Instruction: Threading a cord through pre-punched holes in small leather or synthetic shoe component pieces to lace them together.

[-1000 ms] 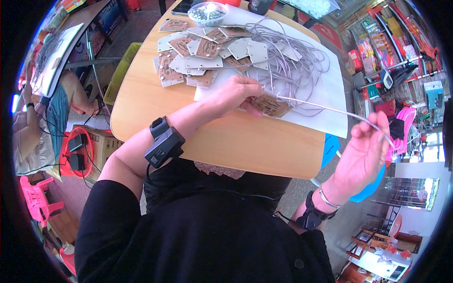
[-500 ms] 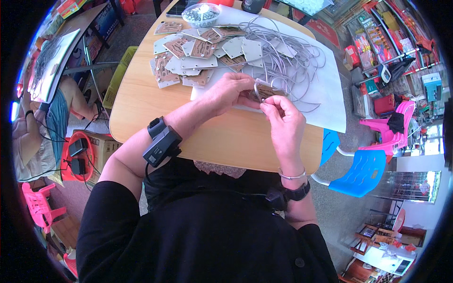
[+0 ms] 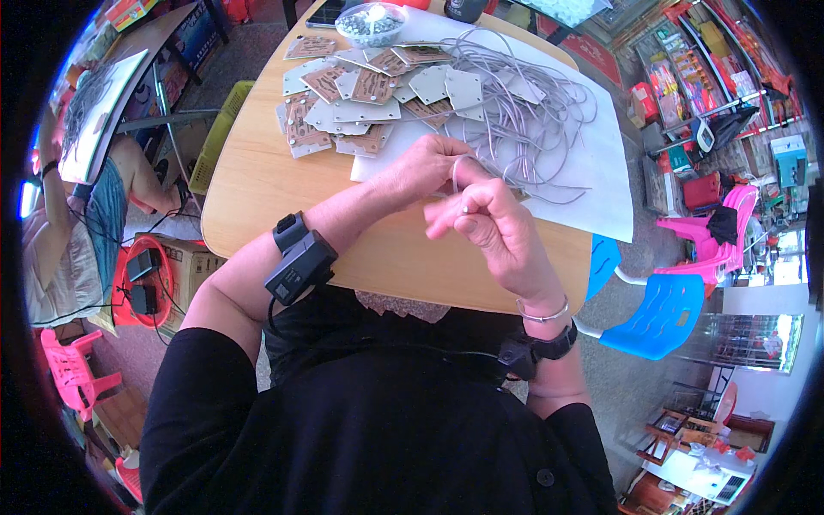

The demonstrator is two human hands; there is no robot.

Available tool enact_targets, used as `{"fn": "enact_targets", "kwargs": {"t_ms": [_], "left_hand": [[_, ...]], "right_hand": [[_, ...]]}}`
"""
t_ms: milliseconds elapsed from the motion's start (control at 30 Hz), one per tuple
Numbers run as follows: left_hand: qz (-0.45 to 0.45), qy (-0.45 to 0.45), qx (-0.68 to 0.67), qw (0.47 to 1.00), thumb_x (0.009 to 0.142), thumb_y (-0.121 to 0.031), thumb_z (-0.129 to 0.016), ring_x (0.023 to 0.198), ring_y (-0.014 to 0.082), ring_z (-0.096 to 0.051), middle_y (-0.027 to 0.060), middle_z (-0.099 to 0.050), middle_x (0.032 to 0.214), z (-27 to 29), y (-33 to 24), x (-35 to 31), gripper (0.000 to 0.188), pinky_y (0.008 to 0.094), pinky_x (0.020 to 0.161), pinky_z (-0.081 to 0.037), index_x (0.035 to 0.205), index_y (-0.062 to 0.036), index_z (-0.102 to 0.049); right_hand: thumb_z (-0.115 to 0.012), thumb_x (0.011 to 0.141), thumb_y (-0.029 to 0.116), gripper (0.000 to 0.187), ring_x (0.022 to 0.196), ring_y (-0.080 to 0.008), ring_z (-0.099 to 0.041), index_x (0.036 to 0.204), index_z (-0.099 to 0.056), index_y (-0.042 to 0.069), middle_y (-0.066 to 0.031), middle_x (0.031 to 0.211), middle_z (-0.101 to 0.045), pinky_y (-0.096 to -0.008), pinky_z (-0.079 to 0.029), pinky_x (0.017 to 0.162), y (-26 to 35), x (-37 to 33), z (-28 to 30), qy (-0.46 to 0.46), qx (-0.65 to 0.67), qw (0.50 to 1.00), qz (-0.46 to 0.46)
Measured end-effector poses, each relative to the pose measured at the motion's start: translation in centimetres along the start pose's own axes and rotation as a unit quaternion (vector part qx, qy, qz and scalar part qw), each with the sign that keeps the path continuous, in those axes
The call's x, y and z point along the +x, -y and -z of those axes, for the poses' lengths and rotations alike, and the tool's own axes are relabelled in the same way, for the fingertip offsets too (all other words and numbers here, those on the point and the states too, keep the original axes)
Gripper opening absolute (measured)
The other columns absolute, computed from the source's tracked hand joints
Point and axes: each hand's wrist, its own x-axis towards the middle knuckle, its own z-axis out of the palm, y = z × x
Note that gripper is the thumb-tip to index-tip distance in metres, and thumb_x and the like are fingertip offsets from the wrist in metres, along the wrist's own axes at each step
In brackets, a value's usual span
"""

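Observation:
My left hand (image 3: pixel 427 176) is closed at the near edge of the white sheet. It pinches a small flat board (image 3: pixel 520 195), mostly hidden behind my right hand, and a grey cord (image 3: pixel 456 172) curves up by its fingertips. Crossing in front of it, my right hand (image 3: pixel 498 232) has its fingers bent and closed, with a small pale tip, seemingly the cord's end, showing among them. Beyond my hands lies a heap of similar boards (image 3: pixel 366 110), some with brown faces and some light grey. Right of the heap spreads a tangle of grey cords (image 3: pixel 536 129).
A clear tub of small metal parts (image 3: pixel 370 26) stands at the far edge of the wooden table (image 3: pixel 257 202), near a dark bottle (image 3: pixel 464 9). White sheeting (image 3: pixel 605 202) lies under the cords. A blue chair (image 3: pixel 657 316) is at the right; another person (image 3: pixel 64 249) sits at the left.
My right hand has turned and swung left across the board, its fingers now curled in front of my left hand. My left hand has stayed nearly in place.

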Motion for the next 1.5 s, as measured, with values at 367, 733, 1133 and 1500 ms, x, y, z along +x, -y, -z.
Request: {"fn": "enact_targets", "kwargs": {"t_ms": [367,733,1133,1500], "left_hand": [[0.052,-0.009,-0.103,0.993,0.089,-0.016,-0.055,0.077,0.022,-0.065,0.0145,-0.063,0.092,0.3,0.0,0.5,0.025,0.0284,0.07,-0.057,0.094,0.0075,-0.061],[0.043,-0.012,-0.157,0.987,0.091,-0.016,-0.052,0.079,0.0206,-0.065,0.0141,-0.063,0.091,-0.7,-0.6,0.0,0.025,0.0301,0.072,-0.057,0.096,0.0076,-0.06],[-0.004,-0.032,-0.076,0.997,0.092,-0.017,-0.055,0.078,0.0156,-0.065,0.0086,-0.063,0.084,-0.7,0.2,0.0,0.023,0.0285,0.074,-0.055,0.093,0.0043,-0.061],[-0.041,-0.029,-0.074,0.996,0.092,-0.018,-0.055,0.076,0.012,-0.062,0.0052,-0.062,0.082,-1.3,-0.2,-0.1,0.023,0.025,0.071,-0.053,0.092,0.0039,-0.061]], "right_hand": [[-0.058,0.088,0.01,0.01,0.057,-0.0258,-0.055,0.093,-0.053,0.005,-0.0094,0.069,-0.056,-0.0336,-0.042,0.052,2.9,-2.9,3.8,-0.268,-0.346,0.893,-0.104],[-0.068,0.078,0.011,0.01,0.058,-0.0214,-0.056,0.076,-0.061,0.004,-0.0072,0.067,-0.057,-0.0325,-0.043,0.054,-1.5,-1.9,-1.8,-0.272,-0.2,0.913,-0.227],[-0.069,0.078,0.012,0.013,0.056,-0.0152,-0.055,0.074,-0.061,0.002,-0.0064,0.065,-0.059,-0.0291,-0.043,0.053,-2.1,-0.4,-2.1,-0.301,-0.143,0.9,-0.28],[-0.064,0.084,0.005,0.01,0.061,-0.0066,-0.054,0.084,-0.055,0.002,-0.0019,0.068,-0.059,-0.0225,-0.045,0.056,-2.2,-0.7,-2.4,-0.354,-0.03,0.902,-0.244]]}}
